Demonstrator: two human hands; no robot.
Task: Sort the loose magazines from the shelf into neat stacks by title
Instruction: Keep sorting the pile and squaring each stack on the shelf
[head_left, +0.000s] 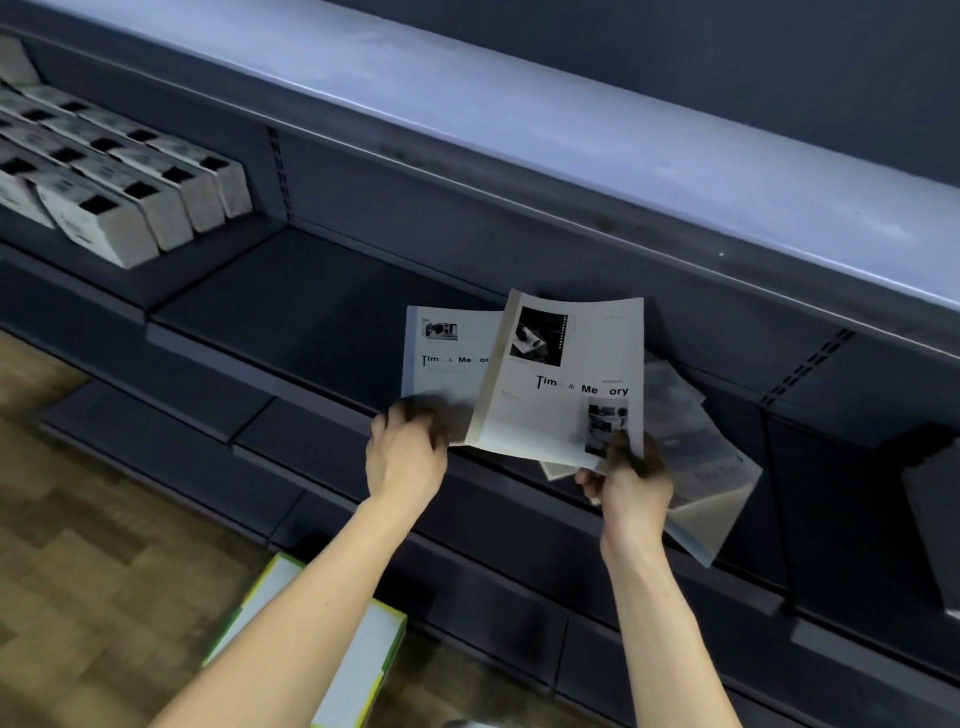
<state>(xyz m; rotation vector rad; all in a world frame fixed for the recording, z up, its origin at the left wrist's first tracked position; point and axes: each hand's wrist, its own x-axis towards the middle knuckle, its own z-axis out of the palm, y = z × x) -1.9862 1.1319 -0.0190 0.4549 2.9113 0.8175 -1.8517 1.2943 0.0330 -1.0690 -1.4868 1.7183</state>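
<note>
Two white magazines titled "Time & Memory" are above the dark shelf (311, 306). The left copy (447, 358) lies flat on the shelf, and my left hand (408, 447) grips its near edge. The right copy (566, 384) is lifted and tilted, partly overlapping the left one, and my right hand (626, 478) pinches its lower right corner. Beneath and to the right lie loose grey magazines (696, 457), one overhanging the shelf's front edge.
A row of white boxed volumes (130, 176) stands on the shelf section at the far left. A white and yellow-green box (358, 654) sits on the wooden floor (93, 545) below my left arm. Another dark item (935, 514) is at the right edge.
</note>
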